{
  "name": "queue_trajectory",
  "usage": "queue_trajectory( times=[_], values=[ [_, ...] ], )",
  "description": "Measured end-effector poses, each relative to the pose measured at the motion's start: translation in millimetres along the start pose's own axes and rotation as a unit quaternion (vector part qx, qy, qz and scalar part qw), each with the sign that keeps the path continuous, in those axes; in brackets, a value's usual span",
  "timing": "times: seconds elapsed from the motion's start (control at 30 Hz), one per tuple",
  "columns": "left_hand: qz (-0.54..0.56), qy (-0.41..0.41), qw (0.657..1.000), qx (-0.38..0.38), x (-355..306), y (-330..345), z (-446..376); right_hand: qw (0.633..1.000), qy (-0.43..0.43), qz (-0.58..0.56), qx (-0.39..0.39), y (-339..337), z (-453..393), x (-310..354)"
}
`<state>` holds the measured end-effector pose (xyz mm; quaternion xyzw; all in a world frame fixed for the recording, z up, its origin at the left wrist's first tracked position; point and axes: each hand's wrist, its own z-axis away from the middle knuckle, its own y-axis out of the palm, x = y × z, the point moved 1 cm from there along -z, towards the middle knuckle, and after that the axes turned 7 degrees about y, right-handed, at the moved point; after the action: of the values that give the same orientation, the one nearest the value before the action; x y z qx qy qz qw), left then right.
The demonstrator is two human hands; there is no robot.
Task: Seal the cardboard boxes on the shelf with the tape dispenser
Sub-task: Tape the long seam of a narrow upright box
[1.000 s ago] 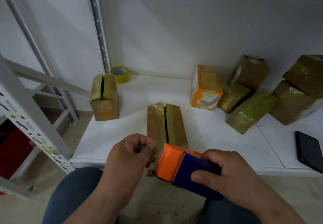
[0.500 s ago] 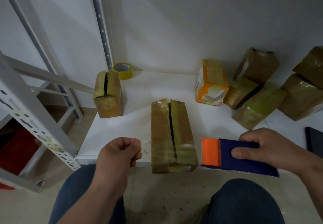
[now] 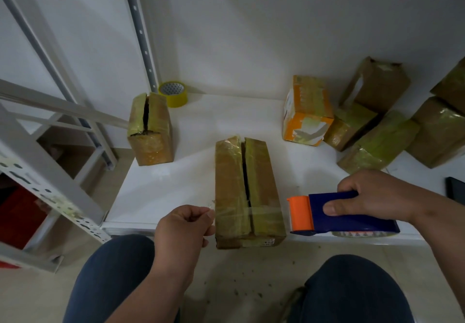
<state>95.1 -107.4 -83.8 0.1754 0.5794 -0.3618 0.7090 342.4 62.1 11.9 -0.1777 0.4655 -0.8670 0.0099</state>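
Note:
A long cardboard box (image 3: pixel 236 171) lies at the front edge of the white shelf (image 3: pixel 196 131), its top seam gaping. My right hand (image 3: pixel 372 195) grips the blue and orange tape dispenser (image 3: pixel 337 215) just right of the box. My left hand (image 3: pixel 183 227) pinches the free end of a clear tape strip (image 3: pixel 251 212) at the box's left side. The strip stretches across the box's near end to the dispenser. A second box with an open seam (image 3: pixel 151 128) stands at the back left.
A yellow tape roll (image 3: pixel 173 93) sits by the shelf post. An orange box (image 3: pixel 305 115) and several taped brown boxes (image 3: pixel 377 144) crowd the back right. A black phone (image 3: pixel 456 188) lies at the right edge. A white perforated rack frame (image 3: pixel 45 179) stands left; my knees are below.
The dispenser moved from my lap to the right of the box, drawing tape across the box's near end. My left hand stayed at the box's left side, holding the tape end.

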Motion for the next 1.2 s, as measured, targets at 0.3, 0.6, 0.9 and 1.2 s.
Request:
queue_trajectory(
  times=[0.3, 0.6, 0.9, 1.2],
  values=[
    [-0.099, 0.068, 0.993, 0.009, 10.2, 4.0, 2.2, 0.999, 0.013, 0.05, 0.007, 12.1, -12.9, 0.4],
    [-0.116, 0.049, 0.992, -0.01, 28.2, 7.8, 9.1, 0.998, 0.008, 0.06, 0.009, 15.5, -20.9, 1.3],
    [0.008, -0.007, 0.998, 0.059, 21.0, 9.3, 1.7, 1.0, 0.003, 0.004, 0.003, 17.2, -29.4, -3.6],
    [-0.193, 0.192, 0.962, 0.025, 8.4, 9.4, -26.9, 0.999, 0.002, -0.026, -0.025, 21.7, -38.7, 6.7]
  ],
)
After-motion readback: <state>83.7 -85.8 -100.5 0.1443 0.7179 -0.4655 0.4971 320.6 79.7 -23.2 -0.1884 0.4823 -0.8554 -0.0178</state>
